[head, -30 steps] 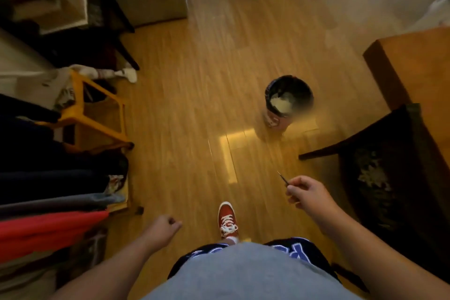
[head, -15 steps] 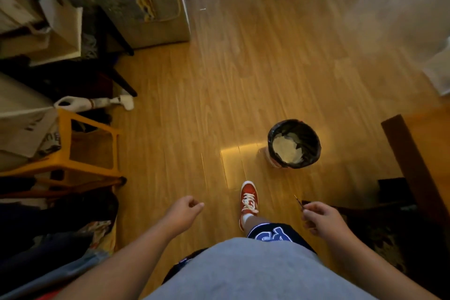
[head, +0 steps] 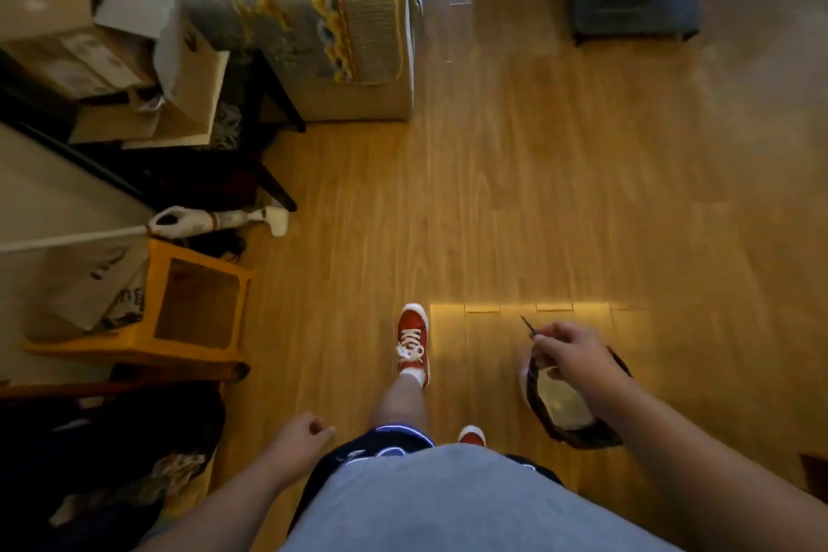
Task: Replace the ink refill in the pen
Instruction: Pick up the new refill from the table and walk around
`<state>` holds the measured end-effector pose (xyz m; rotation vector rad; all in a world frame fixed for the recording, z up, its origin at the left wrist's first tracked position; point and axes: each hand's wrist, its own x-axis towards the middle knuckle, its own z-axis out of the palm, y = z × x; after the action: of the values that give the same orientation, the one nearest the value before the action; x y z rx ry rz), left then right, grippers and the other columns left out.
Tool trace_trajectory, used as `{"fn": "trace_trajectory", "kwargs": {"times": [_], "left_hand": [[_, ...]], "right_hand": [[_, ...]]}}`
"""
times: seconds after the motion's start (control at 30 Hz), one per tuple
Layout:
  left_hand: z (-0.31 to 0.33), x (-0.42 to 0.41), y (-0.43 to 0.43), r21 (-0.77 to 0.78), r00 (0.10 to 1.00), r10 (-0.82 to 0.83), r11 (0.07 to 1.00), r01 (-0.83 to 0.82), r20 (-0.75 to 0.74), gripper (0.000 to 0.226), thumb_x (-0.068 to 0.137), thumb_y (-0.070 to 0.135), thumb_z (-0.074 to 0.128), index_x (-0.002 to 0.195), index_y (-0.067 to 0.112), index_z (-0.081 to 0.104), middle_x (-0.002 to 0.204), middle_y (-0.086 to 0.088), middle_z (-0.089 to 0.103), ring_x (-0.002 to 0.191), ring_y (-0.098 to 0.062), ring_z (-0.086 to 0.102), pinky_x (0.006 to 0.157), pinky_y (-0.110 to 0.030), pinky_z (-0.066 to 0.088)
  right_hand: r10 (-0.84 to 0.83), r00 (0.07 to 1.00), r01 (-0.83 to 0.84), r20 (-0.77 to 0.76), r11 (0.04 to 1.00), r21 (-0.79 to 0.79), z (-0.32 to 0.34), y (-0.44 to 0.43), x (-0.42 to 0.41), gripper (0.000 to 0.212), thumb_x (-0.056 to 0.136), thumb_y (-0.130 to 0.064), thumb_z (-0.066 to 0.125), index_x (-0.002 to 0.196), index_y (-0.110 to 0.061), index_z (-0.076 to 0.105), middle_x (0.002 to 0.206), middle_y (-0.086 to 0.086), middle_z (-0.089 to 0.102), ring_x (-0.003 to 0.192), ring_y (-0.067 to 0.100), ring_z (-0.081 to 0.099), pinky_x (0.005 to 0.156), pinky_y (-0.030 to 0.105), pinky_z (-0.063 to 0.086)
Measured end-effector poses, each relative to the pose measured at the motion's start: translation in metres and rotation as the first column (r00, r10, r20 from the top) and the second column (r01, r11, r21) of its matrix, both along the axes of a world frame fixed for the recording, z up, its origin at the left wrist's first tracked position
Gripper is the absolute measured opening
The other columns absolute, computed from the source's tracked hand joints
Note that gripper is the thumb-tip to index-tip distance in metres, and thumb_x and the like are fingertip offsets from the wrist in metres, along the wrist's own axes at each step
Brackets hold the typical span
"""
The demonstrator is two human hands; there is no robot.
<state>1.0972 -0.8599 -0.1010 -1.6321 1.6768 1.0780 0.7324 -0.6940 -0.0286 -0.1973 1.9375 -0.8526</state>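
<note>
Your right hand (head: 571,352) pinches what looks like the old ink refill (head: 525,322) directly above the lined bin (head: 578,435), your left hand (head: 301,435) curled and empty, so discarding seems imminent, with fitting a new refill still ahead.

Right hand (head: 571,350) pinches thin refill (head: 525,323) above bin (head: 537,403); left hand (head: 298,439) fisted.

No words or numbers are clear enough to read. The white bag (head: 105,296) by the yellow stool (head: 197,305) has dark letters, but they are too blurry.
</note>
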Motion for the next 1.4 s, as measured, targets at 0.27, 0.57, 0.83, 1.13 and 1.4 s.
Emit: {"fn": "trace_trajectory", "kwargs": {"times": [0.27, 0.57, 0.83, 1.13, 1.4], "left_hand": [[-0.024, -0.096, -0.148, 0.013, 0.994, -0.113, 0.994, 0.113, 0.004, 0.030, 0.091, 0.042, 0.058, 0.104, 0.016, 0.064, 0.098, -0.004, 0.067, 0.082, -0.013, 0.061, 0.069, -0.030, 0.049], [0.020, -0.325, -0.257, -0.032, 0.875, -0.461, 0.887, 0.461, -0.149, 0.023, 0.093, 0.040, 0.057, 0.100, 0.018, 0.059, 0.085, 0.005, 0.058, 0.072, -0.005, 0.055, 0.056, -0.021, 0.043], [0.025, -0.533, -0.258, -0.042, 0.704, -0.666, 0.733, 0.679, -0.247, 0.018, 0.091, 0.042, 0.058, 0.087, 0.025, 0.061, 0.078, 0.007, 0.062, 0.068, -0.007, 0.057, 0.054, -0.024, 0.040], [0.033, -0.686, -0.272, -0.051, 0.611, -0.787, 0.616, 0.786, -0.086, 0.025, 0.093, 0.040, 0.055, 0.095, 0.017, 0.064, 0.086, -0.003, 0.069, 0.072, -0.015, 0.060, 0.062, -0.027, 0.046], [0.016, -0.806, -0.311, -0.006, 0.529, -0.843, 0.531, 0.847, 0.098, 0.025, 0.090, 0.045, 0.056, 0.084, 0.022, 0.063, 0.081, 0.004, 0.067, 0.078, -0.013, 0.064, 0.058, -0.025, 0.045]], "right_hand": [[-0.166, 0.986, 0.165, 0.000, 0.983, 0.076, -0.016, -0.090, -0.080, 0.010, 0.093, -0.006, 0.056, 0.092, -0.007, 0.066, 0.084, 0.018, 0.066, 0.070, 0.026, 0.061, 0.065, 0.038, 0.051], [-0.509, 0.861, 0.497, -0.002, 0.840, 0.219, -0.008, -0.068, -0.146, 0.012, 0.096, -0.008, 0.053, 0.095, -0.009, 0.064, 0.083, 0.016, 0.065, 0.071, 0.025, 0.059, 0.067, 0.037, 0.048], [-0.710, 0.704, 0.686, -0.008, 0.677, 0.266, -0.020, -0.054, -0.231, 0.014, 0.095, -0.002, 0.050, 0.104, -0.001, 0.061, 0.080, 0.017, 0.060, 0.065, 0.023, 0.054, 0.058, 0.032, 0.042], [-0.768, 0.640, 0.751, 0.009, 0.628, 0.204, -0.003, -0.062, -0.400, 0.018, 0.095, 0.000, 0.049, 0.109, 0.006, 0.059, 0.078, 0.013, 0.058, 0.064, 0.021, 0.052, 0.055, 0.030, 0.037], [-0.826, 0.564, 0.823, 0.019, 0.564, 0.063, -0.002, -0.076, -0.549, 0.008, 0.097, -0.009, 0.053, 0.098, -0.006, 0.060, 0.088, 0.013, 0.062, 0.071, 0.024, 0.059, 0.066, 0.037, 0.045]]}}
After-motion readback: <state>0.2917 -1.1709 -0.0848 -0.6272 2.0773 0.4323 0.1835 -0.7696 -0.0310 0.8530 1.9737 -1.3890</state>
